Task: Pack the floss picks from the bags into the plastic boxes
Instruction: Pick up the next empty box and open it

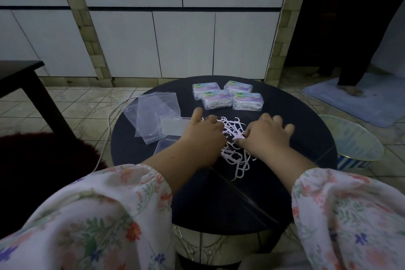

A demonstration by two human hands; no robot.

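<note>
Round dark table, glossy top, dim light. Behind it a wall of white cabinet doors framed in pale tiles; tiled floor all round. A loose heap of white floss picks lies at the middle of the table, spreading toward the near side. Left hand lies palm down over the heap's left part, fingers curled into the picks; whether it actually grasps any cannot be told. Right hand is on the heap's right edge, thumb and forefinger pinching picks, other fingers spread on the tabletop. Both arms in flowered sleeves. Four filled plastic boxes sit clustered at the far side, touching or nearly so. Left of the heap, empty clear bags overlap one another, reaching the table's left edge; an open clear box lies just beside the left hand, partly under the bags. The near half of the table is bare dark surface. White cable runs down off the left edge. Dark table corner far left, dark red rug below it. Glass-topped stand close to the right rim. Another person's legs stand far right on a blue mat.
</note>
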